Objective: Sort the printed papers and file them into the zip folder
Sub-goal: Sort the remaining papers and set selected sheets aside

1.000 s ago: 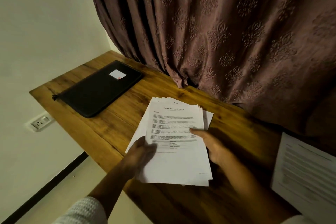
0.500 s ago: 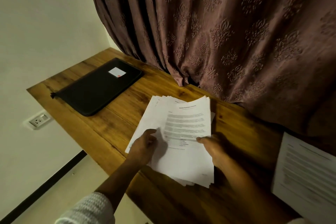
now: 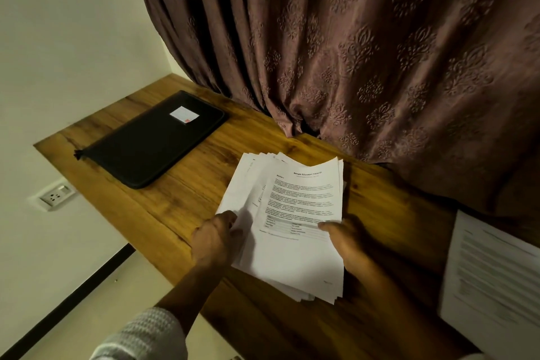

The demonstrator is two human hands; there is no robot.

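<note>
Printed papers sit in a loose fan between both hands at the lower middle of the frame, over the near part of the wooden table. The left hand shows only its back. Its fingers curl round the fan's left edge, and the tips are lost behind the sheets. The right hand pinches the right side with its thumb laid on the top sheet, the other fingers out of sight beneath. Whether the underside of the stack rests on the wood I cannot tell. The top sheet carries a bold heading near its far right corner, several blocks of text too small to read, and a short ruled grid under the thumb. Its far edge lifts slightly, and the corners of the sheets below stagger out at the bottom and far left. Both forearms reach in from the bottom edge, the left one out of a pale knitted sleeve. Well apart from the printed papers, at the upper left of the table, a black zip folder lies flat with a white label on its cover. At the right edge another printed sheet is blurred and cut off. A brown embossed curtain fills the upper right, and a wall socket sits at the left.
</note>
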